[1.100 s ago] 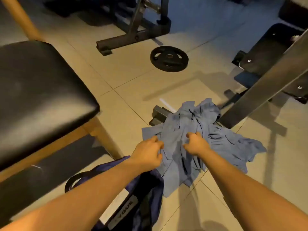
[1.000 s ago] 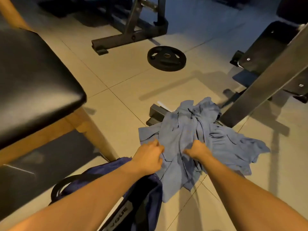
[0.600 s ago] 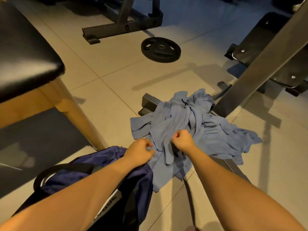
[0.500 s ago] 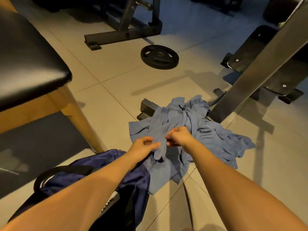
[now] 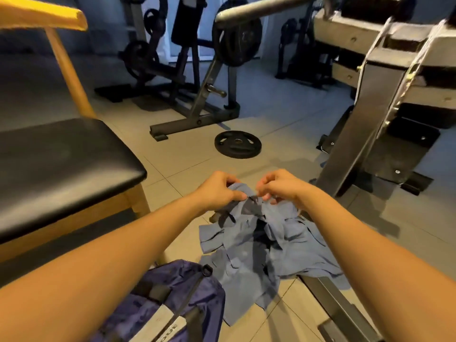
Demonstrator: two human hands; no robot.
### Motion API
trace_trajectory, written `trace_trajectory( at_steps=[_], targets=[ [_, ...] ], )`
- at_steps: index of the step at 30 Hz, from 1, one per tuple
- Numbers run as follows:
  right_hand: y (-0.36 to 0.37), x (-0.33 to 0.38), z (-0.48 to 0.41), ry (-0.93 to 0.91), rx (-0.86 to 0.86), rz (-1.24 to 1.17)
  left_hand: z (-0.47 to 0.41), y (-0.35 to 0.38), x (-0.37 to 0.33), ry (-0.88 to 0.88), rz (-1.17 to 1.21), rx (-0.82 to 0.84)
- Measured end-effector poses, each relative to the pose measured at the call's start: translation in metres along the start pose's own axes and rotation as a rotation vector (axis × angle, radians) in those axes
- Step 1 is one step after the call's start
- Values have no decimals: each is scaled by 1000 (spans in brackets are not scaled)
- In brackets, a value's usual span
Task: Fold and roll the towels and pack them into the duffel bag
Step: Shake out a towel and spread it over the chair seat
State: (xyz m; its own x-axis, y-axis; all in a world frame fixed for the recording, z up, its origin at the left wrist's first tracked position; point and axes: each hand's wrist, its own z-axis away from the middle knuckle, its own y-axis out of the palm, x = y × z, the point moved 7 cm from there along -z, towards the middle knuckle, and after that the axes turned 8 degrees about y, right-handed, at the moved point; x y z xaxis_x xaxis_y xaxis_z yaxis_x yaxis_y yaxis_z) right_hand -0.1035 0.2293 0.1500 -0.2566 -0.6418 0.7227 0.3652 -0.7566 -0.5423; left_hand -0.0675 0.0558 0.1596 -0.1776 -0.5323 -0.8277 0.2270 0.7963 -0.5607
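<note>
The left hand (image 5: 217, 191) and right hand (image 5: 281, 186) each pinch the lifted top edge of the crumpled blue cloth towels (image 5: 259, 245). There are perhaps 2 towels, heaped on the tiled floor (image 5: 187, 166) touching 1 navy fabric duffel bag (image 5: 172, 304). 1 black iron weight plate (image 5: 237, 144) lies beyond.

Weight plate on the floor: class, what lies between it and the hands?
Head view: bare floor tiles separate the weight plate from the left hand and right hand pinching the towel.

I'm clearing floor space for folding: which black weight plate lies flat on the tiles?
The black round weight plate lying alone on the beige tiles; the larger plate stands upright on the grey bar.
</note>
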Motion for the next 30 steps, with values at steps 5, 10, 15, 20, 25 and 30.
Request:
trace_trajectory(
  at_steps=[5, 10, 15, 20, 25, 30],
  targets=[
    [-2, 33, 17, -249, 35, 93, 5, -39, -79, 177, -99, 21],
    [-23, 34, 28, -291, 135, -201, 10, -83, -85, 56, -11, -119],
    [-24, 35, 41, -298, 229, -240, 23, -111, -68, -51, 200, -286],
    [1, 15, 37, -166, 216, -49, 43, -161, -57, -90, 319, -556],
    [4, 9, 30, -175, 218, -95, 84, -185, -6, -229, 320, -653],
    [-5, 67, 47, -279, 104, -223, 120, -213, 24, -236, 217, -644]
  ],
)
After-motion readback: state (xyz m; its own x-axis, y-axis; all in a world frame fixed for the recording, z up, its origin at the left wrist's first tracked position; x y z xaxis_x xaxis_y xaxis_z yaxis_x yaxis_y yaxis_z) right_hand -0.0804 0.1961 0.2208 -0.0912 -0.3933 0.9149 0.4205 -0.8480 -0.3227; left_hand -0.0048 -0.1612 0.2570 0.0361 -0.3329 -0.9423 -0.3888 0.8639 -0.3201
